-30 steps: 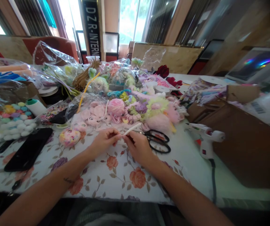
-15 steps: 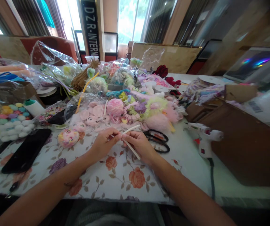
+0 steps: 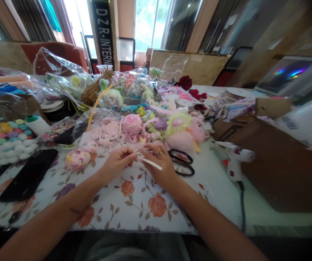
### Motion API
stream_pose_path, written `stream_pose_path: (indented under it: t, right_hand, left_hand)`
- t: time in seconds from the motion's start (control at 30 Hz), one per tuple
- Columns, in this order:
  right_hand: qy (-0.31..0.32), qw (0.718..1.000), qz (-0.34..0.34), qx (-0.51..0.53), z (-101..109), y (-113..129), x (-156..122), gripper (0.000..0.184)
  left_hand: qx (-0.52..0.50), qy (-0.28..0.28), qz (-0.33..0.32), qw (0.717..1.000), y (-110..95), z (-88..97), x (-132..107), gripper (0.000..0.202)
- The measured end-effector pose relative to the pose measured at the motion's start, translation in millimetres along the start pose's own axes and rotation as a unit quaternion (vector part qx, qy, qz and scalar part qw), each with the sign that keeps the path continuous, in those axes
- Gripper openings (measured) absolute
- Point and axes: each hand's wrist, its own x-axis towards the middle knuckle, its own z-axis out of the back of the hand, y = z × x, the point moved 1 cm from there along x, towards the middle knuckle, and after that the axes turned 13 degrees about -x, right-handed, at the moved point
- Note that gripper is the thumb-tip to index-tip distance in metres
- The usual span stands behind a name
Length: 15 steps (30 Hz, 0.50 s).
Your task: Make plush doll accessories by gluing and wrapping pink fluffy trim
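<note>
1. Head view, the hands: the left hand (image 3: 117,162) and the right hand (image 3: 159,166) meet in the middle of the table (image 3: 134,214), just above its flowery cloth; both hold a thin white stick (image 3: 150,163).
2. The left hand's fingertips are pressed together and pinch the left end of the stick; the right hand's fingers are bent and pinch the stick next to them; the stick's other end pokes out to the near right, across the right hand.
3. Just right of the right hand lie black scissors (image 3: 183,164), flat on the cloth; farther right stands a white glue gun (image 3: 233,159) with a dark cord running toward the near edge; past that sits a big brown box (image 3: 278,170).
4. Just behind the hands is a heap of pink fluffy things (image 3: 145,127); I cannot tell if the hands touch it.
5. To the left lies a round pink doll face (image 3: 77,159); farther left a black phone (image 3: 28,175) lies flat, and behind it are little soft balls (image 3: 6,145) in many colours and a white spool (image 3: 37,124) with a green top.
</note>
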Motion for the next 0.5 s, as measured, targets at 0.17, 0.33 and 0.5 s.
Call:
stream_pose_path:
  t: [0.17, 0.33, 0.5]
  right_hand:
    - [0.052, 0.996, -0.066, 0.002, 1.3, 3.7, 3.3, 0.02]
    - [0.162, 0.898, -0.303, 0.274, -6.2, 2.2, -0.9, 0.039]
    - [0.177, 0.827, -0.373, 0.382, -7.9, 1.6, -1.4, 0.039]
  left_hand:
    - [0.095, -0.019, -0.059, 0.993, -2.6, -1.3, -1.9, 0.026]
    - [0.239, -0.043, -0.221, 0.945, -7.3, -5.6, -8.6, 0.022]
    - [0.251, -0.038, -0.215, 0.943, -4.2, -4.7, -7.4, 0.019]
